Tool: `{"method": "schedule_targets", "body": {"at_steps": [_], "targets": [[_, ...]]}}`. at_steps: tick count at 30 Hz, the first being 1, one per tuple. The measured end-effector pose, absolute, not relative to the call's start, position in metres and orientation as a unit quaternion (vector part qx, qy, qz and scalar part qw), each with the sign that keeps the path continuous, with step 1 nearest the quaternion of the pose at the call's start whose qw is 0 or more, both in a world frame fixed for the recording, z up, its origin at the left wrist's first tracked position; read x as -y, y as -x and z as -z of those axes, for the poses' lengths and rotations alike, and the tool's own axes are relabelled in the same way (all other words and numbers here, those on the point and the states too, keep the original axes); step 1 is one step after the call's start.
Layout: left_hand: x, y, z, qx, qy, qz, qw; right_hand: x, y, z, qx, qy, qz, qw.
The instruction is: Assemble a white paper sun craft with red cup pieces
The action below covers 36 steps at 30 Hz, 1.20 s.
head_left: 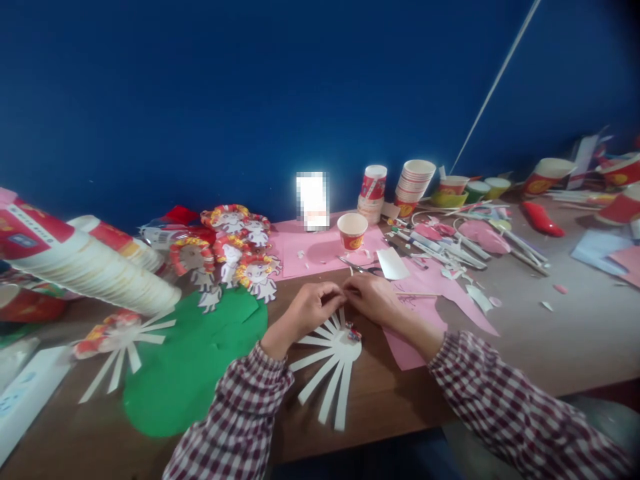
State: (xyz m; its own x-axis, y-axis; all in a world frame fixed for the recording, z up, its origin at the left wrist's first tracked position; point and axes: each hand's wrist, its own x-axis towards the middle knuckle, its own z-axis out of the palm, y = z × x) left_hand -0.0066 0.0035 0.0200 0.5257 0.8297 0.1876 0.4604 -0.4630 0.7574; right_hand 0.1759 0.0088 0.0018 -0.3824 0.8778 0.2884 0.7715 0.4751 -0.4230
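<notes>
My left hand (311, 308) and my right hand (371, 298) meet above the table, fingertips pinched together; whatever they hold is too small to name. Just below them lies a white paper cup cut into strips (345, 348), its strips fanned out to the left and front. A small red and blue piece (353, 331) rests on its round part. Beyond my hands are dark-handled scissors (361, 268), and a red and white paper cup (353, 231) stands upright on pink paper (300, 257).
Green paper (200, 373) lies at the left, beside decorated cutouts (230, 253) and a leaning stack of cups (100, 267). More stacked cups (415, 183) stand at the back. Markers (440, 250) and paper scraps are scattered on the right, before a blue wall (200, 100).
</notes>
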Motion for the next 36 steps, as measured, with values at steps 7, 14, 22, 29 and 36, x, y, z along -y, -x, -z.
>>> {"method": "schedule_targets", "body": {"at_steps": [7,14,22,29,36], "targets": [[-0.015,0.017,-0.007,-0.437,-0.806,-0.246,0.315,-0.009,-0.177,0.001,0.831,0.483,-0.092,0.260],[-0.017,0.016,0.006,-0.504,-0.746,-0.296,0.320,-0.011,-0.178,0.003,0.834,0.480,-0.076,0.260],[-0.017,0.013,0.012,-0.444,-0.748,-0.311,0.381,-0.009,-0.178,0.013,0.841,0.446,-0.074,0.297],[-0.018,0.017,0.014,-0.431,-0.757,-0.307,0.383,-0.010,-0.177,0.013,0.846,0.416,-0.092,0.322],[-0.016,0.013,0.011,-0.420,-0.722,-0.320,0.446,-0.010,-0.177,0.010,0.847,0.423,-0.086,0.310]]}}
